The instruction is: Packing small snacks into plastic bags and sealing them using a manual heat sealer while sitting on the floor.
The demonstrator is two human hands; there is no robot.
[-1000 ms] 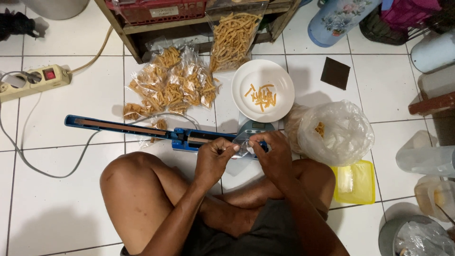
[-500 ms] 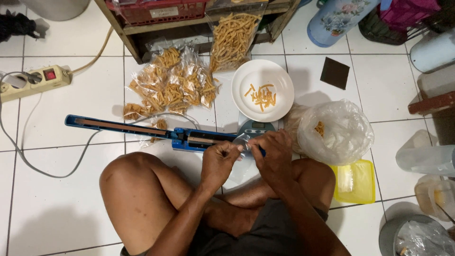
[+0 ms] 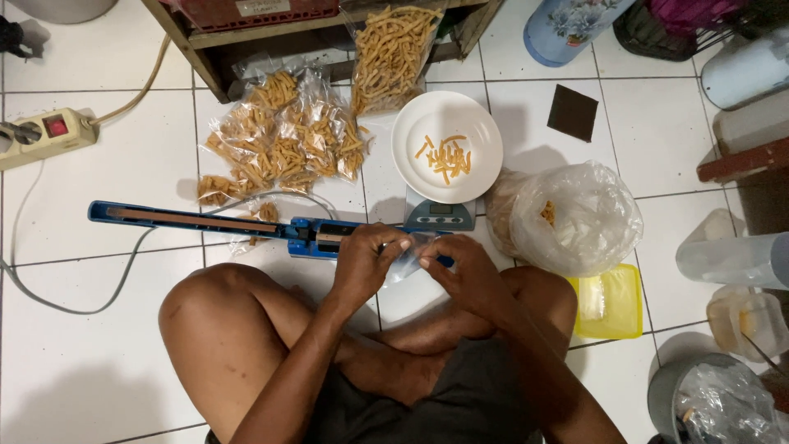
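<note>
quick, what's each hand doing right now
Left hand: closed, pinching the clear bag.
Right hand: closed, pinching the same bag.

At the centre of the frame, the left hand (image 3: 366,259) and the right hand (image 3: 464,270) pinch a small clear plastic bag (image 3: 408,256) between their fingertips, just above the crossed legs. Behind the hands a blue heat sealer (image 3: 205,222) stretches toward the left of the frame on the white tiled floor (image 3: 99,329). Just above sits a small scale (image 3: 441,214) carrying a white plate (image 3: 447,146) with a few snack sticks (image 3: 445,158). Filled snack packets (image 3: 283,140) lie upper centre-left; a large clear bag (image 3: 575,218) sits to the right.
</note>
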